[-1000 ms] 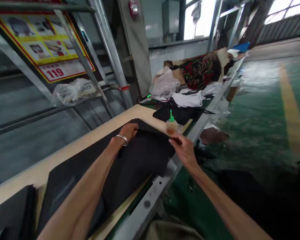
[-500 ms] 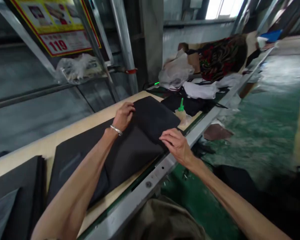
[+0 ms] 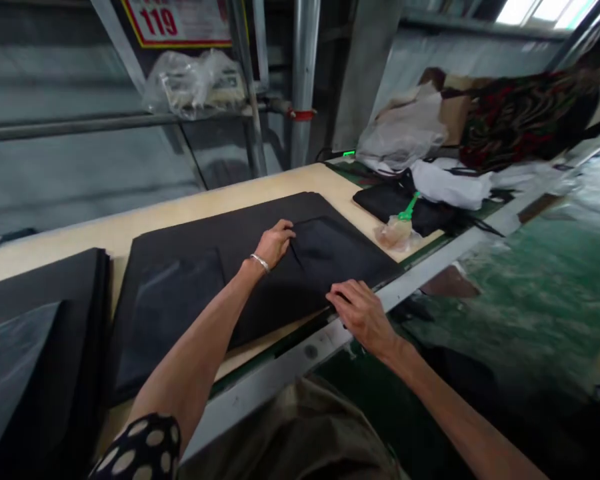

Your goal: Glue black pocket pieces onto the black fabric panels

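Note:
A thin black fabric-like piece [image 3: 343, 250] lies nearly flat over the right end of a larger black sheet [image 3: 245, 230]. My left hand [image 3: 274, 245], with a silver bracelet at the wrist, pinches this piece by its upper left corner. At its lower edge, near the table's front rail, my right hand [image 3: 363, 313] is closed with thumb and fingertips together on the near corner. A second thin dark piece [image 3: 180, 300] rests on the left part of the same sheet, partly behind my left forearm.
To the left sits a stack of black sheets [image 3: 75, 280] with a dark piece on top. A green-nozzled bottle [image 3: 407, 208], black items, white cloth [image 3: 450, 183] and a plastic bag [image 3: 405, 130] lie at the right. A metal rail [image 3: 405, 287] edges the wooden board.
The black piece has come down and toward me, from reaching past the sheet's far edge to lying over its right end. Both hands moved with it. My view has shifted too.

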Demonstrator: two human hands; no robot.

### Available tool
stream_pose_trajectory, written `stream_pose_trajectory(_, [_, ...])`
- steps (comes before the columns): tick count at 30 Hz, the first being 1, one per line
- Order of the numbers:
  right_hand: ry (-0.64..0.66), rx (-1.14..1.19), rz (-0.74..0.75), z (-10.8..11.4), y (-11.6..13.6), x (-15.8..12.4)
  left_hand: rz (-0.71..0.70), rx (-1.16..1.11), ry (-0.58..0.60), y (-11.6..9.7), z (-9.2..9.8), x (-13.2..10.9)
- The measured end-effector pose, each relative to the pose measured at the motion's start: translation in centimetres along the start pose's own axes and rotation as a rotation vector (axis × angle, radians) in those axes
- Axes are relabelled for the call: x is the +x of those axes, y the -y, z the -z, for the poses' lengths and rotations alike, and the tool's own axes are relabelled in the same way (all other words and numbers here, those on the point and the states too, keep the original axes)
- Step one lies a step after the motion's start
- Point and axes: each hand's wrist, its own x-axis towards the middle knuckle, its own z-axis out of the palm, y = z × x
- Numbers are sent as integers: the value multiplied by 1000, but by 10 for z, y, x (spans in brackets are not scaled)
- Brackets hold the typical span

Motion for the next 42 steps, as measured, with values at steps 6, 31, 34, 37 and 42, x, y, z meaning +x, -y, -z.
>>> stream_pose_trajectory(6, [48,0,55,1,7,4,22,-7,13,1,-1,-2])
stream_pose_trajectory(31, [56,9,50,-5,12,6,130,99,42,-82,24,-36])
stream_pose_trajectory(34, [71,7,2,-6,14,5,72,-32,114,-116,16,-67])
stream_pose_trajectory(37, [102,76,-61,-7,16,2,61,-51,101,-132,6,-89])
stream_pose_trajectory(42, [8,327,-145,-3,-12,-4,68,-51,87,-132,1,-93])
